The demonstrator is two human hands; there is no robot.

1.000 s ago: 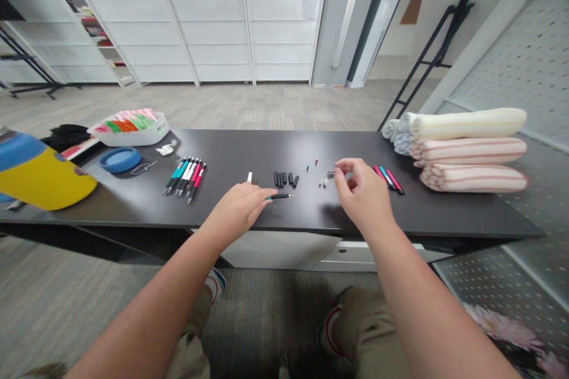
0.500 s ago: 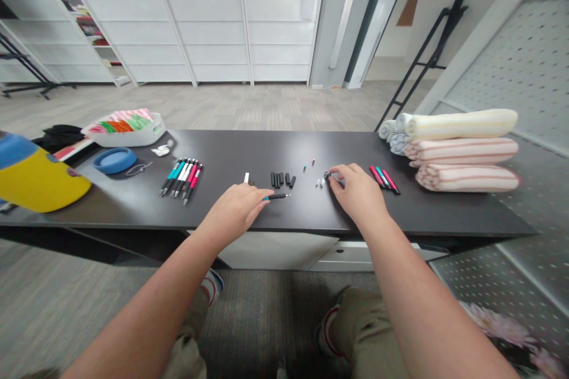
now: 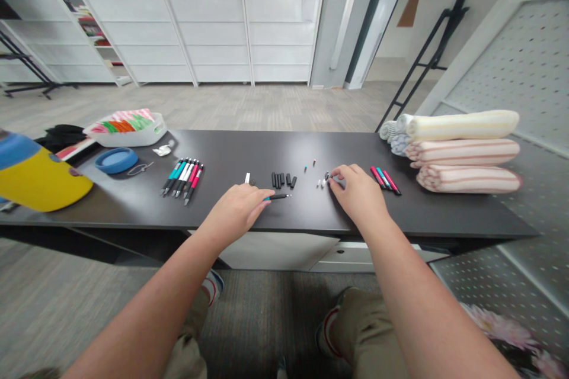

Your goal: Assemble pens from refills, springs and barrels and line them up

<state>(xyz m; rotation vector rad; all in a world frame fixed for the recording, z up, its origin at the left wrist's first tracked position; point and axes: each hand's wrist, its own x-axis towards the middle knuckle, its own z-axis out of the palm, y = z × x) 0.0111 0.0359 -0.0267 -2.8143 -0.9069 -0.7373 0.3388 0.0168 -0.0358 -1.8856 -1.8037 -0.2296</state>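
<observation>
My left hand (image 3: 237,208) rests on the black table (image 3: 249,148) with its fingers closed on a partly built pen (image 3: 278,196) with a teal end and a black grip. Its tip points right. My right hand (image 3: 359,194) lies on the table with its fingertips pinched on a tiny dark part (image 3: 328,176) among several small loose pieces (image 3: 320,182). A row of short black grip sleeves (image 3: 283,179) lies between the hands. A small white piece (image 3: 247,177) sits just beyond my left hand.
Several finished pens (image 3: 184,176) lie in a row at left. Three coloured pen barrels (image 3: 384,179) lie right of my right hand. Rolled towels (image 3: 462,150) are stacked at far right. A blue dish (image 3: 117,160), a white bin (image 3: 128,128) and a yellow-blue object (image 3: 35,177) stand at left.
My right hand came down from a raised position onto the table and now pinches among the small loose pieces. My left hand and its pen have stayed put.
</observation>
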